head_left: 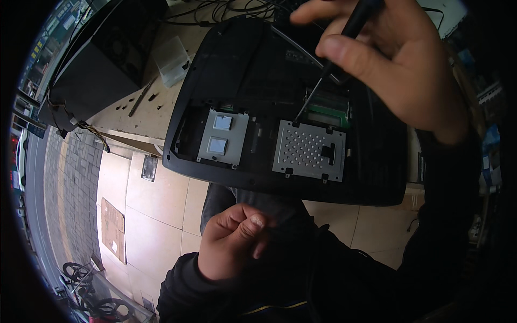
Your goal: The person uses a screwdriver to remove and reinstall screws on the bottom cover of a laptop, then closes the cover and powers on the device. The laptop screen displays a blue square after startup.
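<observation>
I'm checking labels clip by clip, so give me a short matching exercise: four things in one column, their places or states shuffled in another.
Things
1. Screwdriver
2. Dotted metal drive caddy
3. Cardboard piece
4. Left hand

Places and states
A. Flat on the tiled floor
B. Curled, on the person's side of the upturned laptop
C. Held in the right hand
D. In the laptop's underside, right of the plate with two pale squares

Pairs: 1-C, 2-D, 3-A, 4-B
</observation>
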`<action>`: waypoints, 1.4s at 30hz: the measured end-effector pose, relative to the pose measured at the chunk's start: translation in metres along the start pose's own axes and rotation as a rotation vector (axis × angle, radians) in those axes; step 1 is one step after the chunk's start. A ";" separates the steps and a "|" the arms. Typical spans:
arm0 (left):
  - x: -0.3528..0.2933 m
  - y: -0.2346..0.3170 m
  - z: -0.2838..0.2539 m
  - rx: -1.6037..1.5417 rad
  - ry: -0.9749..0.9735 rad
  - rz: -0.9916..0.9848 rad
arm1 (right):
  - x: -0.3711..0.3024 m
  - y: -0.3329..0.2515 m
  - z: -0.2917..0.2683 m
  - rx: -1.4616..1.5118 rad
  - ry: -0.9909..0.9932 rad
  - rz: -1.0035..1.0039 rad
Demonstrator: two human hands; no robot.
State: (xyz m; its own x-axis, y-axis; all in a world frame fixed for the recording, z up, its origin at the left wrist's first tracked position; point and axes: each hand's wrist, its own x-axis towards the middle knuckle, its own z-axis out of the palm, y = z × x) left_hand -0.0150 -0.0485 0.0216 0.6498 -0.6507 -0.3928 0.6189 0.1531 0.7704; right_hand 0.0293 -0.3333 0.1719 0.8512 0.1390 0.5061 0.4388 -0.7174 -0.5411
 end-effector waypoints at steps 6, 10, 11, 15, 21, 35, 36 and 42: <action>0.003 -0.014 -0.007 -0.162 0.064 -0.153 | -0.001 0.015 0.002 0.127 -0.107 -0.095; 0.002 -0.012 -0.004 -0.144 0.042 -0.116 | 0.003 0.009 -0.009 0.104 -0.171 -0.143; 0.002 -0.013 -0.003 -0.127 0.037 -0.092 | 0.003 0.000 -0.006 0.176 -0.085 -0.038; 0.002 -0.018 -0.005 -0.142 0.032 -0.020 | -0.008 0.015 0.005 0.025 0.032 -0.132; 0.002 -0.026 -0.012 -0.205 0.021 0.034 | -0.015 0.013 0.003 0.185 -0.010 0.000; 0.001 -0.038 -0.027 -0.330 -0.030 0.165 | -0.020 0.034 0.018 0.198 -0.034 -0.108; 0.001 -0.037 -0.030 -0.361 -0.078 0.160 | -0.024 0.034 0.018 0.216 -0.056 -0.033; 0.005 -0.041 -0.041 -0.502 -0.293 0.183 | -0.088 0.010 0.006 0.239 0.023 -0.030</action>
State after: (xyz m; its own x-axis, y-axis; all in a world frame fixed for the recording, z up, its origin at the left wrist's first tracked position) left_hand -0.0188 -0.0276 -0.0322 0.6611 -0.7473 -0.0668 0.6871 0.5673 0.4539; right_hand -0.0395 -0.3483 0.1176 0.8311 0.1402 0.5382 0.5220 -0.5305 -0.6679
